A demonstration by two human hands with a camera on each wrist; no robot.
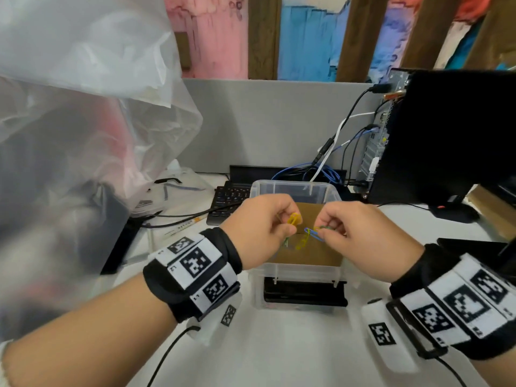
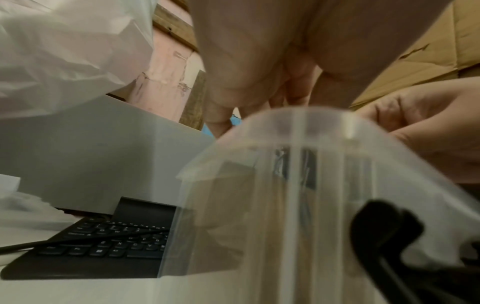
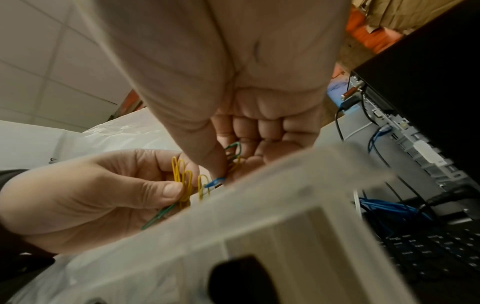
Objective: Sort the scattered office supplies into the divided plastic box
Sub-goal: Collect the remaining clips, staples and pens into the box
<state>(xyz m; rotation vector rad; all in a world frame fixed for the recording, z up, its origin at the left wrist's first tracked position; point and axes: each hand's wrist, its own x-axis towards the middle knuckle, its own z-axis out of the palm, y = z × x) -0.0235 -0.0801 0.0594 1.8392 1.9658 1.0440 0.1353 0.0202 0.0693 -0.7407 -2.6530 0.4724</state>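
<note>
Two hands over one plastic box [image 1: 296,188], left fingers [image 3: 166,189] pinching yellow clips [image 3: 183,181], right fingers [image 3: 215,164] pinching green clips [image 3: 233,152]

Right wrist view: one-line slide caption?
Both hands pinch coloured paper clips above the clear plastic box: left hand yellow clips, right hand green clips.

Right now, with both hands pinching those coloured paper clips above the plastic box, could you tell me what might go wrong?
1. The left hand pinches several yellow clips at once, and one green clip dangles low; a loosened pinch could drop them into the wrong compartment.
2. The right hand holds blue and green clips that look hooked together, so pulling may fling one past the plastic box.
</note>
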